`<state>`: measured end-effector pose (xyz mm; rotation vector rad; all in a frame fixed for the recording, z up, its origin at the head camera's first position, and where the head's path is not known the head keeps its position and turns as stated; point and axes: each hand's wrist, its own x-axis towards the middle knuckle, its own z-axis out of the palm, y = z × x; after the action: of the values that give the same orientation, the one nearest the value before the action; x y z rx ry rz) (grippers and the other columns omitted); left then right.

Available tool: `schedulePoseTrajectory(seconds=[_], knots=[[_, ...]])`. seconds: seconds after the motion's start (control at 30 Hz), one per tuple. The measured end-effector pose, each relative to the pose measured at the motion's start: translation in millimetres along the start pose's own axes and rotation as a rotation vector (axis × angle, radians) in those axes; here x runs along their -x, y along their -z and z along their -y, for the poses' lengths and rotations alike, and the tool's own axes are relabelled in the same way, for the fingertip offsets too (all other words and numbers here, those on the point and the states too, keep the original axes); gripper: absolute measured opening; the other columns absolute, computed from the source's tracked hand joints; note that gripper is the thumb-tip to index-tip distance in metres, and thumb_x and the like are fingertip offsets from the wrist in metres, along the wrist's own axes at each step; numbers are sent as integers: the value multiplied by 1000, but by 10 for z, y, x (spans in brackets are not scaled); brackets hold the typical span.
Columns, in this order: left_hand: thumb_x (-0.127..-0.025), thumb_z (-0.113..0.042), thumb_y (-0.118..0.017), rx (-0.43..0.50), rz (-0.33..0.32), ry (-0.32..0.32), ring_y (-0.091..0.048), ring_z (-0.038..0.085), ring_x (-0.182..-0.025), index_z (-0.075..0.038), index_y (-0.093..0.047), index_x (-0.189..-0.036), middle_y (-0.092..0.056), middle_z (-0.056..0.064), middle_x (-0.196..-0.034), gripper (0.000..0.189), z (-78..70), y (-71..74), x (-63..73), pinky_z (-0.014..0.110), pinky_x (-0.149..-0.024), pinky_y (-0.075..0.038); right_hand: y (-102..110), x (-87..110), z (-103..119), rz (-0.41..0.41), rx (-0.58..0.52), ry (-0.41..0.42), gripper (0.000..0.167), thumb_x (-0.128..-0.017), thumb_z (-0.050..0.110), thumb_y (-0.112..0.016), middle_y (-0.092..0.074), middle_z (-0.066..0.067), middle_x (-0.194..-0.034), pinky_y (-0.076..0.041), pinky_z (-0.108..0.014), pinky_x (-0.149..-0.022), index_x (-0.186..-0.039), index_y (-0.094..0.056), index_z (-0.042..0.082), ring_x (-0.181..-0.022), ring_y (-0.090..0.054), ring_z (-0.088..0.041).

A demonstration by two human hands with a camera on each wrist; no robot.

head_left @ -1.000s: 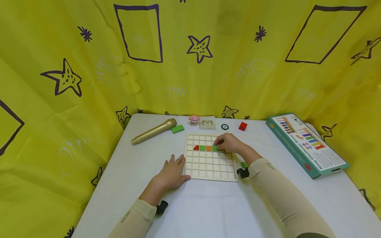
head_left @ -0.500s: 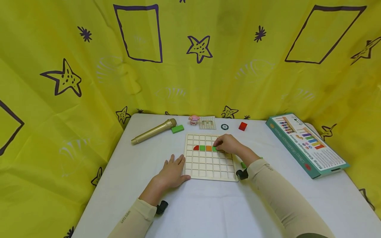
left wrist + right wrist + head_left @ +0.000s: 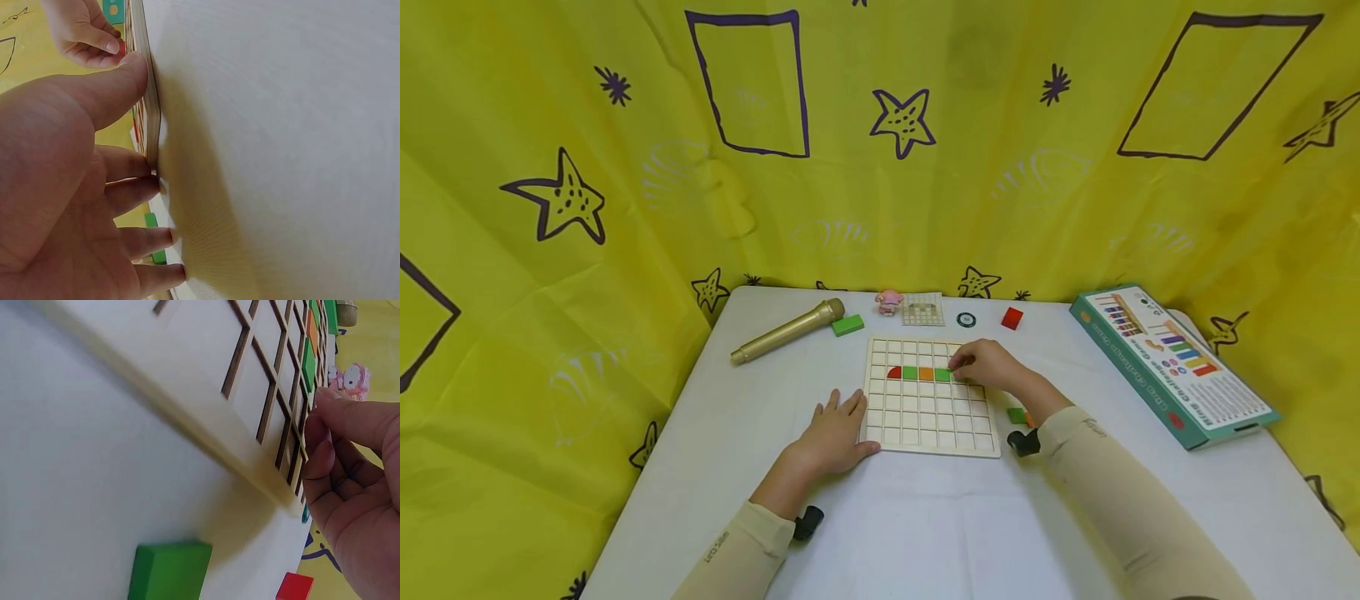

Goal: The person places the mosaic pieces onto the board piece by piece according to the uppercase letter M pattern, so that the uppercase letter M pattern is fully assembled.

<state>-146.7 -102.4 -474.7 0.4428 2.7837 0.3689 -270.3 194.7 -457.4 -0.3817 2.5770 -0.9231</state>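
A light wooden grid board (image 3: 928, 429) lies on the white table. One row holds a red rounded piece (image 3: 895, 372), a green square (image 3: 910, 373), an orange square (image 3: 927, 374) and another green square (image 3: 942, 376). My right hand (image 3: 988, 367) is just right of that last green square, its fingers loosely curled. No piece shows between thumb and forefinger in the right wrist view, where the hand (image 3: 359, 469) hovers at the grid. My left hand (image 3: 831, 437) lies along the board's left edge, fingers extended; in the left wrist view its thumb and fingertips touch that side.
Behind the board are a gold microphone (image 3: 786, 332), a green block (image 3: 847, 325), a pink figurine (image 3: 889, 302), a grid card (image 3: 922, 309), a round token (image 3: 966, 320) and a red block (image 3: 1012, 318). Rightward lie another green block (image 3: 1017, 415) and a game box (image 3: 1172, 367).
My right hand has drawn slightly right, off the last green square, which now shows fully in its cell. Orange shows beside the right-hand green block. My left hand has stayed put.
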Motion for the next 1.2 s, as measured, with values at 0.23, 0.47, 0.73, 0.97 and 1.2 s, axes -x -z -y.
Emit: schedulePoseTrajectory(seconds=[0.23,0.47,0.73,0.97,1.2], knots=[[-96,-52,-63,-2,4,2,-15,45,-150,-2,-30,-157,-26,12,-164,86,-12,3,-4,60,-117,-21,77,109,-139,-9,-20,-46,11,-95,13,-71,-67,-6,-105,-48,-36,-87,-105,-74,10,-98,-54,-27],[-96,-51,-63,3,-2,-4,-15,46,-149,-1,-31,-157,-26,13,-164,86,-5,9,-5,61,-116,-22,162,235,-239,-33,7,-47,13,-95,14,-70,-68,-6,-104,-47,-40,-91,-106,-74,9,-98,-54,-27],[-95,-51,-64,9,-2,-4,-16,47,-149,0,-31,-156,-27,13,-164,86,-21,19,9,61,-116,-22,235,370,-366,-27,17,-94,15,-96,19,-70,-66,-8,-105,-49,-39,-86,-109,-74,11,-99,-53,-29],[-96,-49,-64,-2,-10,-10,-17,48,-148,1,-31,-156,-28,14,-163,85,-31,42,17,62,-115,-23,272,461,-449,-33,5,-132,17,-96,20,-70,-65,-9,-106,-50,-34,-81,-109,-74,11,-96,-55,-28],[-96,-49,-64,3,-6,-13,-17,48,-148,1,-31,-156,-28,15,-163,85,-34,47,30,63,-115,-22,308,580,-535,-25,-17,-146,19,-96,18,-70,-65,-9,-99,-52,-33,-71,-112,-72,8,-85,-56,-25]])
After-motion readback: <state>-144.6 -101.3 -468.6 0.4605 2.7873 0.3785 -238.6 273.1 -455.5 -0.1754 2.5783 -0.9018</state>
